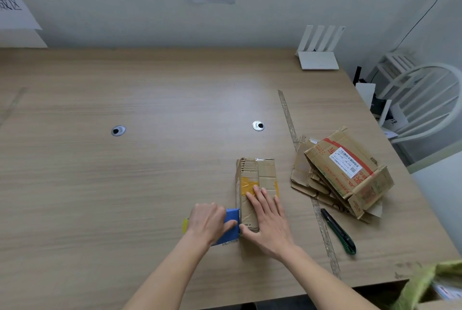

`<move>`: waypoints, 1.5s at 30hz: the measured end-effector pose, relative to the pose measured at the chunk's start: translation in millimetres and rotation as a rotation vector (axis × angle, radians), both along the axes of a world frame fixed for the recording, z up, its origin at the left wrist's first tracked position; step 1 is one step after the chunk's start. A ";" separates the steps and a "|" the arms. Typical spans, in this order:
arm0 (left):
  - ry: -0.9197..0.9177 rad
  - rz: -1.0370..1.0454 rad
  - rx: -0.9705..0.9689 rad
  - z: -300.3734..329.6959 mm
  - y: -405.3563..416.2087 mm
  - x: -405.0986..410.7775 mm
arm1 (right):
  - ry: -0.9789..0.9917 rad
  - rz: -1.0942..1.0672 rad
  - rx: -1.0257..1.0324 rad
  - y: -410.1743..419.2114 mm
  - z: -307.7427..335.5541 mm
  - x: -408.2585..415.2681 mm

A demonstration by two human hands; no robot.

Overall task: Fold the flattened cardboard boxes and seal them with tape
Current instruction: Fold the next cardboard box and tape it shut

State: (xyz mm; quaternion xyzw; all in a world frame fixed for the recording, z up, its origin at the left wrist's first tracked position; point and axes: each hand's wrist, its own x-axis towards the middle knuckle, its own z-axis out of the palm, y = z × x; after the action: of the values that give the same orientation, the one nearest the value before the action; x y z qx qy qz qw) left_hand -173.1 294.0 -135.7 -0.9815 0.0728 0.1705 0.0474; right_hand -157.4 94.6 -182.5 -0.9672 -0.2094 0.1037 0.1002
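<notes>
Folded cardboard box (257, 184) lay near the bench's (125, 184) front edge, right of centre, yellow tape across its top. Right hand (270, 219) pressed flat on it, fingers straight. Left hand (210, 222) gripped a blue tape dispenser (231, 224) against the box's left side. Flattened boxes (342, 174) were stacked toward the right edge, green utility knife (340, 232) beside them.

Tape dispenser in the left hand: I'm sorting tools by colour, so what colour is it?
Blue tape dispenser, yellow at its back end; head view.
</notes>
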 end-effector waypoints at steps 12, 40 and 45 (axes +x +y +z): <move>-0.163 0.153 -0.067 -54.2 111.7 -53.4 | -0.038 -0.004 0.061 -4.0 2.0 -0.8; -0.516 0.110 -0.267 -90.2 67.8 -51.3 | 0.148 -0.420 0.856 -35.6 38.8 1.9; -0.490 -0.174 -0.479 -68.5 13.5 -21.1 | 0.149 -0.131 0.377 -64.6 22.8 -5.2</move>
State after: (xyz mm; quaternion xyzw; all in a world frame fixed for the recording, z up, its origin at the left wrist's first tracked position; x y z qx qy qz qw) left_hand -194.1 307.5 -204.2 -0.9667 0.1807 -0.0965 -0.1537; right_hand -162.6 29.9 -159.7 -0.9324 -0.1539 0.1273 0.3013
